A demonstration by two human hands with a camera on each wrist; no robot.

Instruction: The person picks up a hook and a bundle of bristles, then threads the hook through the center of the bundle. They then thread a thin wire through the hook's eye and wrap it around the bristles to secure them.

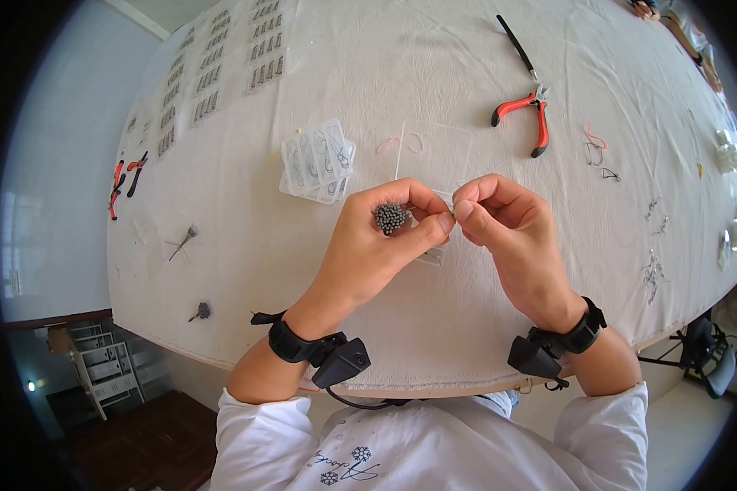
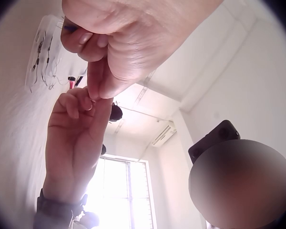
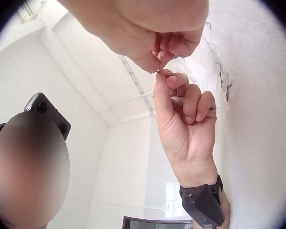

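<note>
In the head view the left hand [image 1: 373,237] curls round a bundle of thin stems with grey bead-like tips [image 1: 391,218], its thumb and index finger pinched together at the right. The right hand [image 1: 512,237] meets it there, thumb and index fingertips pinching something too small to make out. In the right wrist view a tiny dark tip [image 3: 158,71] shows between the touching fingertips, and a blue end [image 3: 212,109] pokes out by the left hand's little finger. Beneath the hands lies a clear case [image 1: 434,255], mostly hidden.
Left of the hands are stacked clear boxes [image 1: 315,160]. Red-handled pliers [image 1: 540,123] and a black-handled tool [image 1: 516,47] lie at the upper right. Two small bundles [image 1: 191,232] lie at left, packets of small parts [image 1: 267,72] at upper left, and wire pieces [image 1: 652,277] at right.
</note>
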